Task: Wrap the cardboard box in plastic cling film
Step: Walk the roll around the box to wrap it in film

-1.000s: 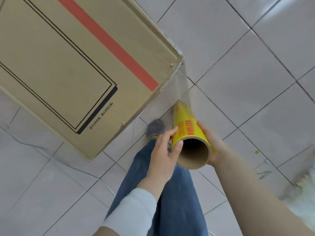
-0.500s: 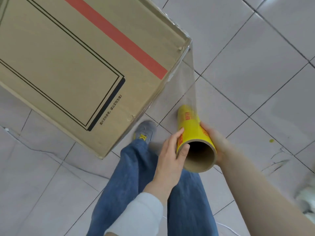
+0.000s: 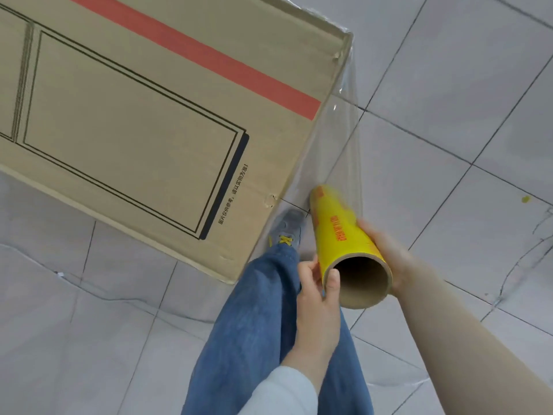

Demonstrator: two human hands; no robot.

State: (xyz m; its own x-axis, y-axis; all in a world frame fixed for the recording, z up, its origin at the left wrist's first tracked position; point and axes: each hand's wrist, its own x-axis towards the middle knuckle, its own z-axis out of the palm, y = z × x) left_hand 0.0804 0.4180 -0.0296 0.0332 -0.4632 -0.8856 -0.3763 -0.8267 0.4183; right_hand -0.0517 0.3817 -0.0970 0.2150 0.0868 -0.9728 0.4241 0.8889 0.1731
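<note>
The left hand and the right hand grip the yellow roll between them, with fingers curled round its near open end. Clear film stretches from the roll, away from both hands, to the corner of the cardboard box, which lies beyond the left hand.

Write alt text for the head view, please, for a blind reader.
The left hand and right hand hold a yellow cling film roll, clear film stretched to the corner of a cardboard box with a red stripe. Jeans, a grey shoe and floor tiles show below.
</note>
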